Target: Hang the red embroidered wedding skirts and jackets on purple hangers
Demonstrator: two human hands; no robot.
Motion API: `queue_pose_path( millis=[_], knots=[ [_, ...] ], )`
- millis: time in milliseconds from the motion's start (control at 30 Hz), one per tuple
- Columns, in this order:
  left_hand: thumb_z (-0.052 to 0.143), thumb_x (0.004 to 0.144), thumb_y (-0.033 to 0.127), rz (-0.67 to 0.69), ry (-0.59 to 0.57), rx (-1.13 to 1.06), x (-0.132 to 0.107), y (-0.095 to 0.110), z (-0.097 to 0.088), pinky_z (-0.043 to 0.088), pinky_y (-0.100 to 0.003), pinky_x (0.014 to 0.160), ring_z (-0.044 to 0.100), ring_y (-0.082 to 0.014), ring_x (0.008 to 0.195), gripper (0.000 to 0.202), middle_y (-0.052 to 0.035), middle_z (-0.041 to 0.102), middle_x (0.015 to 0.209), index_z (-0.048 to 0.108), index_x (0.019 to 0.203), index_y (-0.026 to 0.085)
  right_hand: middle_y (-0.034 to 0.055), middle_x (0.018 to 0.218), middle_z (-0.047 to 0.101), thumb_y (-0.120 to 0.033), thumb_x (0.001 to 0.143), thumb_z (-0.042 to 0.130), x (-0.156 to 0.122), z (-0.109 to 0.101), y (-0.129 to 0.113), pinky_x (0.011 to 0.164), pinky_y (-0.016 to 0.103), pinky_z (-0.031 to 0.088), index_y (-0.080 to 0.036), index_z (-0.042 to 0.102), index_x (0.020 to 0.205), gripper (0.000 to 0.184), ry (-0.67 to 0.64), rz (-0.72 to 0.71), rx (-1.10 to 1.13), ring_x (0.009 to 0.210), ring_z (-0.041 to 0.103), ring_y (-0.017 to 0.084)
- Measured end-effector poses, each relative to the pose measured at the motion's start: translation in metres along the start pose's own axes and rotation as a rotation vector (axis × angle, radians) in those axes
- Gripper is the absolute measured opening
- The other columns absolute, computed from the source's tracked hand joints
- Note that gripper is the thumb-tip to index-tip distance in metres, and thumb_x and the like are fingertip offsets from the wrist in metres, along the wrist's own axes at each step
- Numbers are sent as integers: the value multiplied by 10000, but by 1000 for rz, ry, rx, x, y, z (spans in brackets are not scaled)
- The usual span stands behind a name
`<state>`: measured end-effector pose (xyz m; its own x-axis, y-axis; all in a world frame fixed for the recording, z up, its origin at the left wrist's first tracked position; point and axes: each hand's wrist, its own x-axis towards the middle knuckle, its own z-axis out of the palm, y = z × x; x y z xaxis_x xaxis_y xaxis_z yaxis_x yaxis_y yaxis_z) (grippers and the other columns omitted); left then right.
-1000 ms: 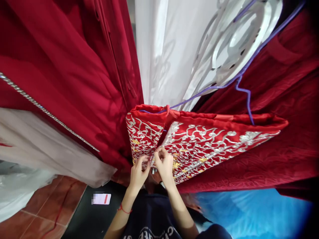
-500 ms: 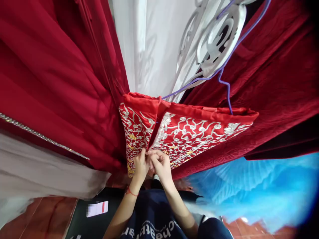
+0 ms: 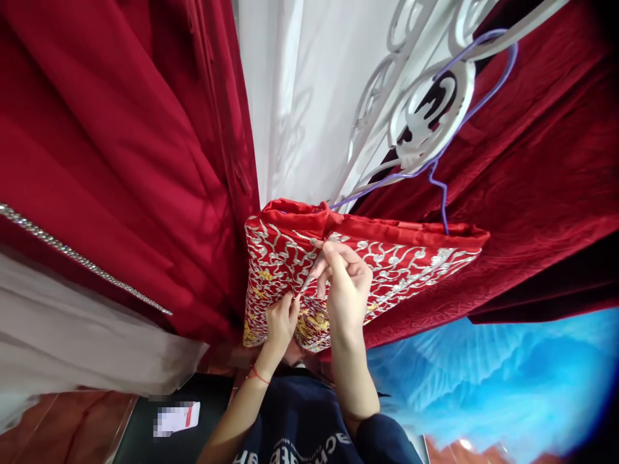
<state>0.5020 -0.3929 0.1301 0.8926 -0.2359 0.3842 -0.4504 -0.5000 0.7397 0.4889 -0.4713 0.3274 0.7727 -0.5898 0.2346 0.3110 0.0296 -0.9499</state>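
A red garment with silver and gold embroidery point(image 3: 411, 261) hangs on a purple wire hanger point(image 3: 442, 200) in the middle of the view. My right hand point(image 3: 345, 283) is pinched on something small at the garment's centre seam, near its top; I cannot make out what. My left hand point(image 3: 281, 320) is lower down, its fingers closed on the embroidered cloth beside the seam. The seam looks drawn together between the two hands.
Plain dark red gowns point(image 3: 120, 142) hang at the left, one with a rhinestone trim point(image 3: 82, 261). White cloth point(image 3: 300, 96) and a white scrolled metal rack point(image 3: 420, 109) are behind. Red velvet point(image 3: 541, 167) hangs at the right, blue tulle point(image 3: 483, 386) below it.
My right hand has risen along the centre seam from the bottom towards the top, and the gap between the two embroidered halves has closed. My left hand stayed low on the cloth.
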Motion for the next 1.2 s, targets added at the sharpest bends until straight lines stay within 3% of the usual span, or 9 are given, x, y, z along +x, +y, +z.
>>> queue_pose_path(
  millis=[200,333,533,633,733,833,967,1133,1200],
  knots=[
    [477,985,387,-24,-13,-37,12,2,-3,431,-245,553,669,-176,570,235,-42,699,668,611,913,208,-33,605,659,-418,930,624,7,-3,-6,355,183,369,-176,694,943,251,-69,-36,-53,355,463,53],
    [582,933,400,12,22,-210,24,21,-39,494,-228,597,661,-145,603,218,-2,675,703,576,1039,209,-38,587,644,-424,932,632,4,-16,2,403,190,404,-181,687,987,255,-83,-42,-175,404,502,68],
    [583,950,246,308,358,-309,72,103,-114,463,-191,554,577,-82,548,262,11,677,752,608,1208,209,-38,618,650,-408,940,619,14,-16,-2,369,184,370,-180,664,935,232,-149,-6,-27,362,468,52],
    [564,972,320,256,348,-150,107,148,-132,394,-185,524,533,-75,503,239,42,601,613,666,1148,195,-28,674,672,-408,946,603,22,-14,-5,368,182,367,-184,641,940,228,-196,11,45,366,461,45],
    [604,942,436,161,294,30,133,177,-132,322,-202,491,478,-80,433,265,63,546,498,700,997,195,-29,715,675,-401,956,584,29,-18,-1,397,191,404,-201,645,1071,239,-314,-11,66,403,495,57],
    [653,897,488,92,339,111,147,189,-121,306,-212,504,457,-91,420,294,78,512,450,687,934,199,-32,675,654,-367,971,554,34,-30,6,433,199,422,-206,674,1095,237,-476,-83,-21,443,531,75],
    [714,848,455,31,394,46,157,190,-108,306,-203,508,461,-96,451,297,86,513,470,662,992,201,-36,615,638,-299,965,533,39,-50,17,499,207,451,-192,699,1019,205,-650,-147,-138,468,548,88],
    [570,936,426,-40,176,-192,156,182,-108,313,-202,451,428,-81,421,267,64,494,491,673,886,185,-46,596,622,-242,953,507,50,-73,25,535,204,467,-191,699,1041,217,-830,-141,-148,475,553,91],
    [591,913,363,-56,168,-251,152,180,-107,326,-199,449,429,-77,428,197,66,500,512,670,907,183,-42,608,629,-251,959,511,56,-81,27,548,204,470,-191,701,1051,219,-918,-148,-144,491,564,93]
  ],
)
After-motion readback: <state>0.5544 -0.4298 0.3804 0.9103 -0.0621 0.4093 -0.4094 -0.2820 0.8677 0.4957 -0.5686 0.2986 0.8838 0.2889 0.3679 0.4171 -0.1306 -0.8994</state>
